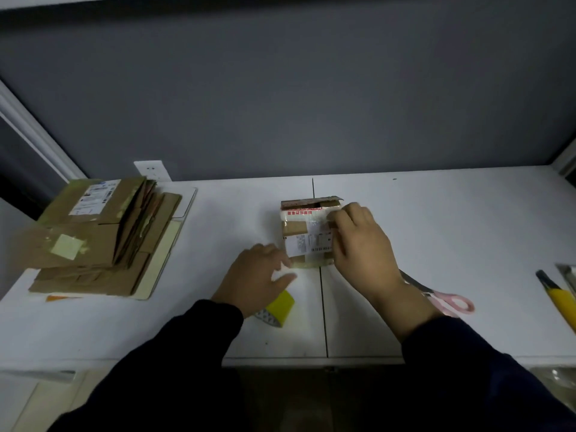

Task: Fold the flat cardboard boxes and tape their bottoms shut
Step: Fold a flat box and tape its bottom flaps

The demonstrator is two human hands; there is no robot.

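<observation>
A small cardboard box with white labels and old tape lies flattened on the white table, its far flaps slightly apart. My right hand lies over the box's right side, fingers curled at the upper right corner and gripping its edge. At the box's near left corner my left hand touches it with loosely bent fingers. A yellow tape roll sits just under and behind the left hand. A stack of flat cardboard boxes lies at the table's left.
Pink-handled scissors lie right of my right wrist. A yellow and black utility knife sits near the right edge. A seam runs through the table's middle. A wall outlet is behind the stack.
</observation>
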